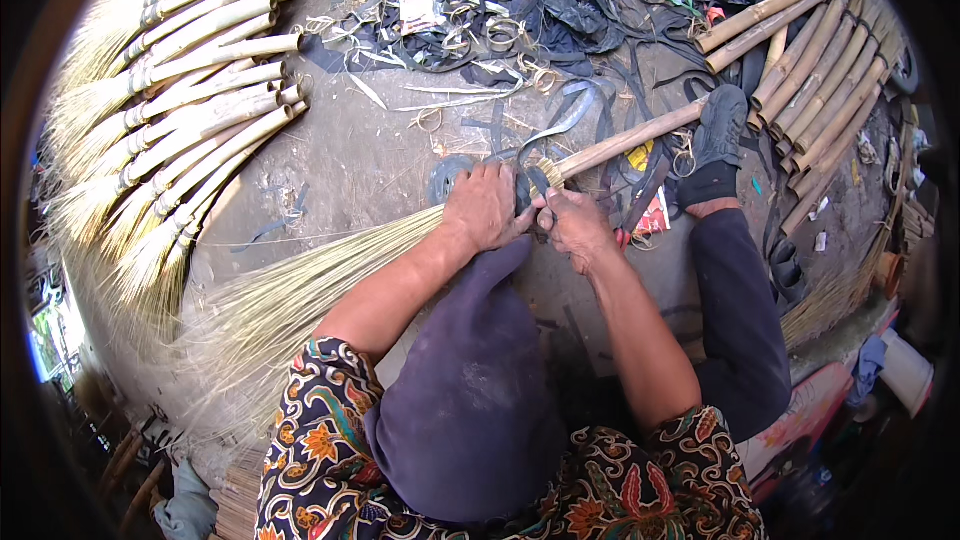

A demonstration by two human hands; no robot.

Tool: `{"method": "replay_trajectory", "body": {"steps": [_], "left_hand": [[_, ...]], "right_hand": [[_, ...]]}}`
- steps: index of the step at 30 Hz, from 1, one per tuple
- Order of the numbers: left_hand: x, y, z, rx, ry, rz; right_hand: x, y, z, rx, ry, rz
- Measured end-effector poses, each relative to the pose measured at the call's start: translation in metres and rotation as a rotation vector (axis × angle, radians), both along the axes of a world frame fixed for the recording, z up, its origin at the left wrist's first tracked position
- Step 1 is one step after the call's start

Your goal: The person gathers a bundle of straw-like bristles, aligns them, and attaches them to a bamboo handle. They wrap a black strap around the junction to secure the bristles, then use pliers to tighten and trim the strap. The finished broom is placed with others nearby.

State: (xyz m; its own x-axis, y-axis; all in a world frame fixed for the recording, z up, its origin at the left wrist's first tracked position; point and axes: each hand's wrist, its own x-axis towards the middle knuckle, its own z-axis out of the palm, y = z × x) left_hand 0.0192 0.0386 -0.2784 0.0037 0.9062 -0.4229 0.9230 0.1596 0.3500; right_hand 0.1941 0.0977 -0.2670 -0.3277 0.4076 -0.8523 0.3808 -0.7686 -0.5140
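A broom lies slantwise in front of me, its pale straw bristles (330,270) fanning to the lower left. Its bamboo handle (635,138) runs to the upper right. My left hand (485,205) is closed over the broom's neck, where the bristles meet a dark binding strip (540,178). Just right of that binding, my right hand (577,225) is closed, thumb and fingers pinched together. What it grips is mostly hidden; a bit of red shows beside it. The handle's far end meets my dark shoe (722,130). A grey round object (450,176) sits partly behind my left hand.
Several bamboo-handled brooms (215,90) lie stacked at the left. More bamboo handles (820,70) are piled at the upper right. Dark rubber strips and scraps (500,25) litter the far floor. My bent knee (470,380) rises below my hands.
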Motion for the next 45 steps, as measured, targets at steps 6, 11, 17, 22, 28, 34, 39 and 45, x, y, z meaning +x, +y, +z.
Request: {"method": "replay_trajectory", "body": {"steps": [6, 11, 17, 22, 28, 34, 39, 45], "left_hand": [[0.001, -0.005, -0.022, 0.009, -0.130, 0.091], [0.003, -0.002, -0.027, 0.071, 0.049, 0.052], [-0.009, 0.000, -0.024, -0.030, -0.076, 0.065], [-0.008, -0.006, -0.024, 0.032, -0.104, 0.193], [-0.011, -0.001, -0.015, 0.005, -0.081, 0.255], [-0.017, 0.012, -0.005, -0.223, -0.068, 0.255], [-0.027, 0.015, 0.002, -0.183, -0.215, 0.261], [-0.042, 0.003, 0.018, -0.164, -0.834, 0.339]], "right_hand": [[-0.001, -0.003, -0.001, -0.061, 0.053, -0.036], [-0.001, -0.005, -0.003, -0.053, 0.046, -0.032], [-0.003, -0.006, -0.006, -0.078, 0.115, -0.080], [0.001, -0.010, -0.003, -0.042, 0.108, -0.056], [0.003, -0.008, 0.002, -0.051, 0.117, -0.032], [0.018, -0.033, 0.034, 0.236, 0.049, 0.165], [0.090, -0.075, 0.053, 0.485, 0.065, 0.402], [0.096, -0.039, -0.007, 0.628, -0.020, 0.530]]}}
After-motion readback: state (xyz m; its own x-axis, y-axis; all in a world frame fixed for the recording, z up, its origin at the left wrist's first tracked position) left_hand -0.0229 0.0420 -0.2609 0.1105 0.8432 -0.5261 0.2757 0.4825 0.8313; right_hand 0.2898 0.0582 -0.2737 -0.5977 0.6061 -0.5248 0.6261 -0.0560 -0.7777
